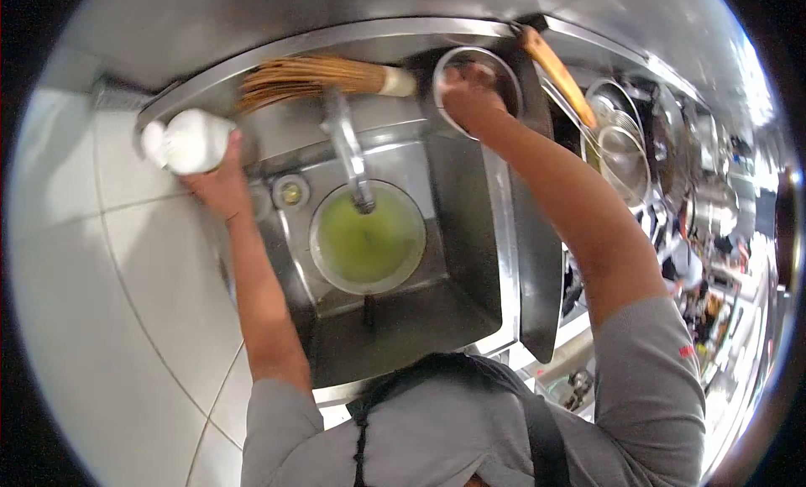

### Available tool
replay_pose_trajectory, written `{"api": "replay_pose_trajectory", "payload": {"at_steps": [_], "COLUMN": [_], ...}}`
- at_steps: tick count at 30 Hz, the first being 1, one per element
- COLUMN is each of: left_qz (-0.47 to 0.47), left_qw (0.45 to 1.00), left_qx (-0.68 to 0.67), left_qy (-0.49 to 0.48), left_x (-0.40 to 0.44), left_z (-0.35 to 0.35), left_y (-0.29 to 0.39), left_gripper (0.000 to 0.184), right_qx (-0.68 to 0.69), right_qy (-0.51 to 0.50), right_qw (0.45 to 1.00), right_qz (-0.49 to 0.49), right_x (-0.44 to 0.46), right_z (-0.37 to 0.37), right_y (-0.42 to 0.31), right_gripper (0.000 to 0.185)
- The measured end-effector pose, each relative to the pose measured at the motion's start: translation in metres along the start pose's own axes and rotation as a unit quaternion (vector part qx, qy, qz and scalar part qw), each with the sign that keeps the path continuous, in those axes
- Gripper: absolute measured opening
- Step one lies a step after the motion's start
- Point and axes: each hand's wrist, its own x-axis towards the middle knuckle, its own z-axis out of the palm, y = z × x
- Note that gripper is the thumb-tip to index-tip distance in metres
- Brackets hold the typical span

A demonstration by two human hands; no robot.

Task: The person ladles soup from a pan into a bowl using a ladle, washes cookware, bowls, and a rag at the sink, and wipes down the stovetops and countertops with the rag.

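Note:
My left hand (pixel 217 178) is closed round a white container (pixel 195 141) at the sink's back left corner. At the back right, my right hand (pixel 473 91) reaches into a round metal bowl (pixel 443 70); its fingers are blurred, and I cannot make out whether they hold anything. Between my hands lies a bundle of brown bristles, a brush (pixel 315 77) with a pale bound end. Below it, a metal faucet (pixel 351 155) points down over a round vessel (pixel 406 273) of greenish liquid in the sink basin (pixel 466 306).
A small round cup (pixel 291 191) sits left of the vessel. To the right are a wooden handle (pixel 558 75), wire strainers (pixel 622 155) and stacked metalware. A dark panel (pixel 538 277) edges the sink's right side, and white tiles (pixel 143 294) lie at left.

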Motion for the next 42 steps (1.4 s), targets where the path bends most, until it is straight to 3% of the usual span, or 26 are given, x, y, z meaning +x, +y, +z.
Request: {"api": "replay_pose_trajectory", "payload": {"at_steps": [1, 2, 3, 4, 5, 6, 8, 9, 11, 13, 17, 18, 20, 22, 23, 24, 28, 30, 32, 34, 35, 36, 38, 42], "left_qz": [0.038, 0.017, 0.032, 0.034, -0.038, -0.035, -0.029, -0.05, -0.091, -0.116, -0.054, -0.051, -0.085, -0.158, -0.151, -0.172, -0.227, -0.22, -0.274, -0.236, -0.209, -0.196, -0.175, -0.088], "left_qw": [0.997, 0.985, 0.997, 0.997, 0.996, 0.997, 0.999, 0.994, 0.979, 0.972, 0.949, 0.938, 0.919, 0.895, 0.87, 0.856, 0.794, 0.791, 0.786, 0.795, 0.809, 0.81, 0.819, 0.845], "left_qx": [0.06, 0.137, 0.001, 0.029, 0.056, 0.052, -0.041, -0.085, -0.135, -0.119, -0.032, -0.03, -0.054, -0.105, -0.165, -0.182, -0.178, -0.183, -0.196, -0.177, -0.185, -0.171, -0.139, -0.046], "left_qy": [0.018, 0.108, 0.07, 0.062, 0.062, 0.047, -0.01, -0.054, -0.123, -0.168, -0.309, -0.341, -0.381, -0.404, -0.438, -0.453, -0.534, -0.541, -0.518, -0.531, -0.518, -0.525, -0.528, -0.525], "left_x": [0.004, 0.001, 0.003, -0.006, -0.015, -0.026, -0.053, -0.071, -0.114, -0.164, -0.229, -0.245, -0.273, -0.291, -0.29, -0.292, -0.296, -0.293, -0.295, -0.29, -0.293, -0.295, -0.291, -0.284], "left_z": [-0.002, -0.002, -0.004, -0.01, -0.014, -0.021, -0.037, -0.048, -0.069, -0.085, -0.094, -0.091, -0.088, -0.087, -0.086, -0.089, -0.101, -0.1, -0.098, -0.089, -0.087, -0.079, -0.071, -0.059], "left_y": [-0.002, -0.024, -0.021, -0.006, 0.007, 0.016, 0.031, 0.038, 0.051, 0.06, 0.126, 0.13, 0.135, 0.136, 0.137, 0.138, 0.147, 0.161, 0.161, 0.152, 0.158, 0.159, 0.152, 0.151], "left_gripper": [0.087, 0.092, 0.1, 0.099, 0.094, 0.088, 0.084, 0.083, 0.081, 0.079, 0.081, 0.081, 0.083, 0.086, 0.082, 0.084, 0.082, 0.079, 0.078, 0.078, 0.084, 0.086, 0.091, 0.095], "right_qx": [-0.011, -0.022, -0.032, 0.011, 0.051, 0.029, -0.016, 0.105, 0.334, 0.419, 0.659, 0.755, 0.732, 0.765, 0.783, 0.759, 0.785, 0.762, 0.773, 0.758, 0.745, 0.708, 0.658, 0.656], "right_qy": [-0.007, -0.013, -0.011, -0.005, -0.003, -0.007, -0.03, 0.069, 0.253, 0.163, 0.063, -0.003, 0.007, -0.018, -0.028, 0.015, 0.02, -0.016, 0.073, 0.097, 0.162, 0.239, 0.234, 0.334], "right_qw": [1.0, 1.0, 0.999, 1.0, 0.998, 0.997, 0.988, 0.989, 0.905, 0.885, 0.747, 0.647, 0.681, 0.644, 0.621, 0.645, 0.601, 0.632, 0.62, 0.639, 0.642, 0.661, 0.716, 0.674], "right_qz": [-0.007, -0.014, -0.012, -0.023, -0.032, -0.076, -0.149, -0.075, 0.075, 0.121, -0.061, -0.11, -0.038, -0.015, 0.002, -0.082, -0.151, -0.136, -0.109, -0.087, -0.083, -0.071, -0.005, 0.061], "right_x": [0.003, 0.006, 0.001, 0.005, 0.008, 0.011, 0.002, -0.019, -0.088, -0.141, -0.204, -0.202, -0.215, -0.219, -0.223, -0.228, -0.262, -0.279, -0.284, -0.299, -0.301, -0.307, -0.309, -0.316], "right_z": [-0.005, -0.011, -0.018, -0.011, -0.005, -0.006, -0.009, -0.024, -0.069, -0.085, -0.088, -0.075, -0.072, -0.069, -0.066, -0.063, -0.081, -0.08, -0.054, -0.054, -0.049, -0.057, -0.069, -0.089], "right_y": [-0.001, -0.002, -0.001, 0.002, 0.007, 0.015, 0.029, 0.024, -0.005, -0.036, -0.115, -0.135, -0.165, -0.167, -0.162, -0.154, -0.129, -0.108, -0.102, -0.093, -0.1, -0.104, -0.111, -0.1], "right_gripper": [0.026, 0.025, 0.027, 0.029, 0.033, 0.036, 0.043, 0.043, 0.042, 0.044, 0.07, 0.075, 0.062, 0.052, 0.047, 0.034, 0.038, 0.05, 0.06, 0.066, 0.065, 0.056, 0.046, 0.038]}}
